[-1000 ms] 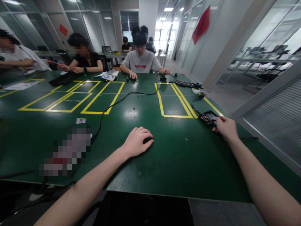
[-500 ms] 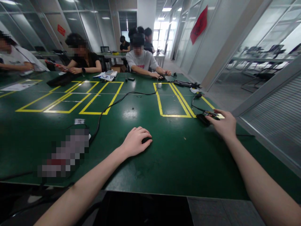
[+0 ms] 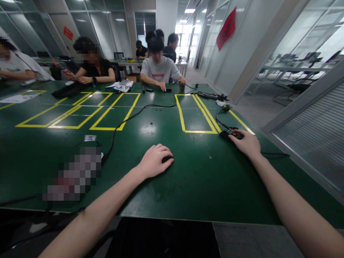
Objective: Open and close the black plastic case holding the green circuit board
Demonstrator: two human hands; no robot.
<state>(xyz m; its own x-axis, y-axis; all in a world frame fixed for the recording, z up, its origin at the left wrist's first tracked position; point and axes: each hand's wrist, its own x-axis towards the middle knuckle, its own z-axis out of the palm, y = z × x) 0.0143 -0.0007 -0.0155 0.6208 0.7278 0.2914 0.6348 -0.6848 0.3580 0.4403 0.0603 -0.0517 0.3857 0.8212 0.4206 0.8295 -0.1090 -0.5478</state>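
My left hand (image 3: 156, 161) rests on the green tabletop (image 3: 185, 190), fingers curled over a small black rounded piece (image 3: 167, 158). Most of that piece is hidden beneath the palm. Farther out on the right, my right hand (image 3: 247, 144) is closed at the edge of an opened black device with its circuit board (image 3: 236, 133) bare. The thumb lies along the near side, and the fingertips are partly hidden behind the device. A dark flat part (image 3: 225, 136) sits at its left end, and a black cable (image 3: 217, 118) loops away behind it.
A blurred-out object (image 3: 77, 172) and a numbered tag (image 3: 90, 138) lie at left. One long black cable (image 3: 114, 132) crosses the table between yellow tape outlines (image 3: 200, 132). A folded black tripod-like item (image 3: 211, 95) lies far right. Co-workers (image 3: 158, 70) sit across.
My right hand has shifted left with the opened device, its fingers now closer around it. My left hand has stayed put. The co-worker opposite has moved their hands apart.
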